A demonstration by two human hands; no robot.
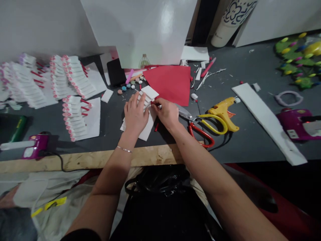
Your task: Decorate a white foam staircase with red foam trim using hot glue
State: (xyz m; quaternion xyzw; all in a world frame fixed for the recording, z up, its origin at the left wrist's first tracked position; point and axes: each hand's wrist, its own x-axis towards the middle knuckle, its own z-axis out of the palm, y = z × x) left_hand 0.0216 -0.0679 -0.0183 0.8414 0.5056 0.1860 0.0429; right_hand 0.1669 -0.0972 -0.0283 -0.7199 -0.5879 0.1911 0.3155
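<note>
A white foam piece with raised strips (149,92) lies on the grey table in front of me. My left hand (136,113) rests on it from the left, fingers stretched out and pressing its strips. From the right, my right hand (167,112) pinches a small red strip (153,102) at the foam's edge; my fingers partly hide the strip. Another short red strip (156,127) lies just below that hand. Under the foam piece is a flat white sheet (147,130). A red sheet (173,83) lies right behind my right hand.
Scissors with yellow and red handles (200,125) and a yellow glue gun (224,112) lie to the right, near a long white foam strip (269,122). Several finished-looking white pieces with pink dots (74,117) sit left. Purple power sockets (40,145) stand at the front left.
</note>
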